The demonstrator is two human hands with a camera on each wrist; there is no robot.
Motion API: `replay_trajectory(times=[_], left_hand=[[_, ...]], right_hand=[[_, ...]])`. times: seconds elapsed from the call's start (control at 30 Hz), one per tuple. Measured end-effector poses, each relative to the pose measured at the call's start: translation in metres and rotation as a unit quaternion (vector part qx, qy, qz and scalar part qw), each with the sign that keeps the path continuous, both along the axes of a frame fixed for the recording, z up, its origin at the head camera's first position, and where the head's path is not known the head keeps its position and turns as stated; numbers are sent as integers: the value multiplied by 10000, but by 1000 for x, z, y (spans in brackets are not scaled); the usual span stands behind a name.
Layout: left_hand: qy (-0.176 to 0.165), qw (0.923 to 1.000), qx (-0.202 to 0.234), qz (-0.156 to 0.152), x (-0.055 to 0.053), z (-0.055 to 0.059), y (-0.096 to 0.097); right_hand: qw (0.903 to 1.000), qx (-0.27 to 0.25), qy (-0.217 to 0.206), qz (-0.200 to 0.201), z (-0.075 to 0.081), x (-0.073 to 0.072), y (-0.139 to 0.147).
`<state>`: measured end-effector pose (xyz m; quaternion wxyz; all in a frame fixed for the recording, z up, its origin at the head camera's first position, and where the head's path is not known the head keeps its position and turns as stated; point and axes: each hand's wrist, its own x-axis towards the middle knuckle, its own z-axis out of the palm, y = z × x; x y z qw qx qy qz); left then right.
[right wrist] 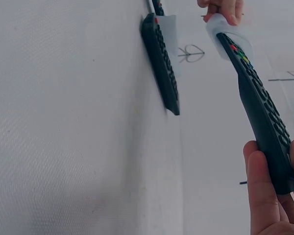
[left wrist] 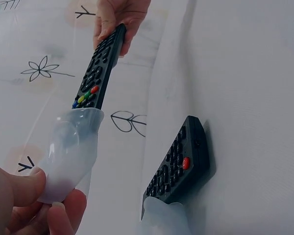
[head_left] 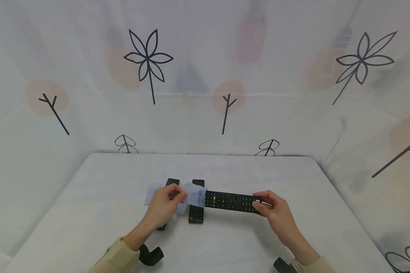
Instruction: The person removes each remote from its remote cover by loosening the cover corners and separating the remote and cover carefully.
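Observation:
My right hand [head_left: 276, 214] grips one end of a long black remote control [head_left: 230, 202], thumb on its button face and fingers behind. The remote is held above the table, nearly level, its coloured buttons toward the left. My left hand [head_left: 162, 207] pinches the far end of a translucent bluish sleeve [left wrist: 71, 152] between thumb and fingers. The sleeve's open mouth surrounds the remote's left end, just past the coloured buttons. Beneath lies a second black remote [head_left: 196, 217] with a red button. A third remote [head_left: 172, 182] is partly hidden behind my left hand.
Another pale bluish sleeve [head_left: 152, 192] lies left of the remotes on the white table [head_left: 246, 239]. More of this translucent material [left wrist: 164, 218] lies against the second remote. Dark bands [head_left: 151, 255] sit at both wrists. Patterned white cloth [head_left: 191, 113] hangs behind the table.

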<state>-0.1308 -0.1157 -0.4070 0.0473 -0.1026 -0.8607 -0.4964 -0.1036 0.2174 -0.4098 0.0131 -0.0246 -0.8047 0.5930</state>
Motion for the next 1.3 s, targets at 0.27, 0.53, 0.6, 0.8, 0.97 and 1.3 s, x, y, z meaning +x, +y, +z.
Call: replay_trajectory(times=[0.27, 0.53, 0.6, 0.8, 0.97, 1.3], left_hand=[[79, 9998, -111, 153, -2, 0, -3], [351, 9989, -34, 301, -6, 3, -11], [359, 9987, -105, 336, -7, 4, -12], [282, 9988, -162, 377, -9, 1, -13], [255, 9989, -131, 366, -11, -2, -12], [204, 9996, 0, 208, -13, -2, -8]], right_hand=[[9998, 184, 3, -27, 0, 0, 1], [9994, 315, 26, -153, -1, 1, 11], [9992, 365, 39, -186, -1, 0, 13], [9973, 673, 191, -235, 0, 1, 14], [9977, 581, 72, -329, 0, 0, 16], [9985, 135, 116, -516, -2, -7, 20]])
